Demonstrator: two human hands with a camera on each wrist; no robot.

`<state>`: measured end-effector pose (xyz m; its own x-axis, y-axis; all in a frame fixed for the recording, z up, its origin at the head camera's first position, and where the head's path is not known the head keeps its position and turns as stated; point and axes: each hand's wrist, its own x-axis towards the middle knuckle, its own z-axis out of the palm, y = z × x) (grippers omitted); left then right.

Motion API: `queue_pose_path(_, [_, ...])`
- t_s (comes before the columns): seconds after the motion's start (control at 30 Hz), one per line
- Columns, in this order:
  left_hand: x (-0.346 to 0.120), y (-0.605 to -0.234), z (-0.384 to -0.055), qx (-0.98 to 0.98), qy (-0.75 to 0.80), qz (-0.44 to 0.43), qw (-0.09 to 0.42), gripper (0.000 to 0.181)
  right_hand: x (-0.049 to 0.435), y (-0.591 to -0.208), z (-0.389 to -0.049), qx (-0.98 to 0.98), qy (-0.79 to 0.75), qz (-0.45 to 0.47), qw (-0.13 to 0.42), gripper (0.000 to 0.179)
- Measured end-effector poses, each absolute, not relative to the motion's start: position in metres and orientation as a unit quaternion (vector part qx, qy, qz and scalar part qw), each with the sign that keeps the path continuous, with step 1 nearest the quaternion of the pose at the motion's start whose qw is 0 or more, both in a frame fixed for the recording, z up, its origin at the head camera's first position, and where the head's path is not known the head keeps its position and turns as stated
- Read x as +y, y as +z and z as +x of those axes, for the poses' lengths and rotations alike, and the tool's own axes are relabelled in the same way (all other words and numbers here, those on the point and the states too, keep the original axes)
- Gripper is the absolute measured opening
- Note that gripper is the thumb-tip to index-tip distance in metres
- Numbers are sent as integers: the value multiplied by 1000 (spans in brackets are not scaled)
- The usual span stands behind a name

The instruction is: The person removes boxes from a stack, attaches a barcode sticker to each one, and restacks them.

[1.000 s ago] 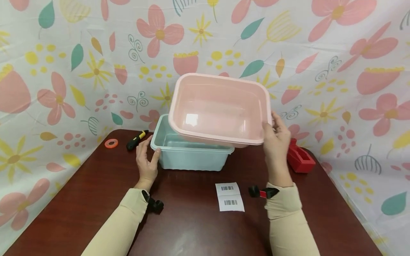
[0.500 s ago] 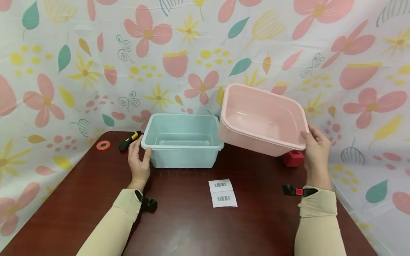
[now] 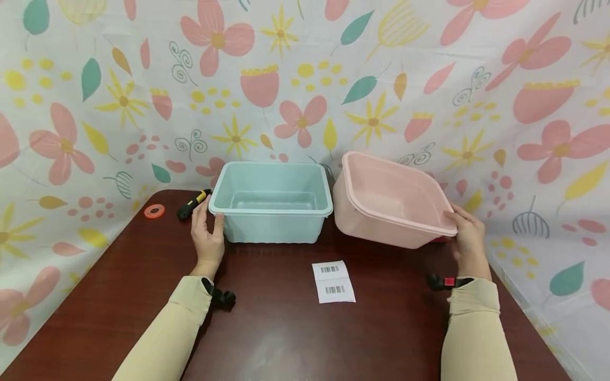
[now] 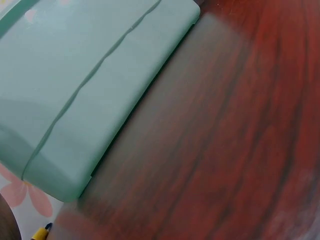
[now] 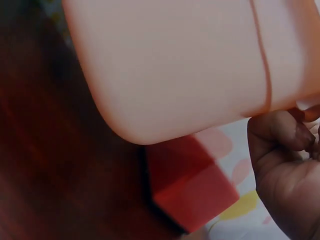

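The right hand (image 3: 469, 238) gripped the tilted pink basin (image 3: 388, 203) at centre right of the frame.
The left hand (image 3: 208, 241), loosely spread, touched the blue basin (image 3: 270, 227) near centre. The pink one looked light, stiff, perhaps slick, best held by its rim (image 3: 405, 223).

By the far edge of the table (image 3: 286, 333), your blue bin (image 3: 271, 228) looks like smooth plastic with a soft sheen, as does your pink bin (image 3: 381, 222). The wood-grained tabletop is glossy. Your paper sheet (image 3: 333, 281) looks matt, your sleeves (image 3: 164, 323) plain cloth, the backdrop (image 3: 305, 58) lightly creased cloth.
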<state>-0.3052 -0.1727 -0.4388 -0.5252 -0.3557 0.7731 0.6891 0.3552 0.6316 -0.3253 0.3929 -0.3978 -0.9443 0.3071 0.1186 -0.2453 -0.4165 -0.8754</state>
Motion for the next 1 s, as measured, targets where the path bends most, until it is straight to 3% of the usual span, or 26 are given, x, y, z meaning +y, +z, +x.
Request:
queue_pose_path(0.23, [-173,-441,-303,-674,-554,-122,473,48,393,-417,-326,-574,801,-56,161,35])
queue_pose_path(0.67, [-171,-440,-303,-684,-554,-114,461,47,387,-412,-325,-597,782,-69,165,38])
queue_pose_path(1.0, [-171,-436,-299,-701,-537,-108,456,47,385,-406,-325,-622,744,-149,194,42])
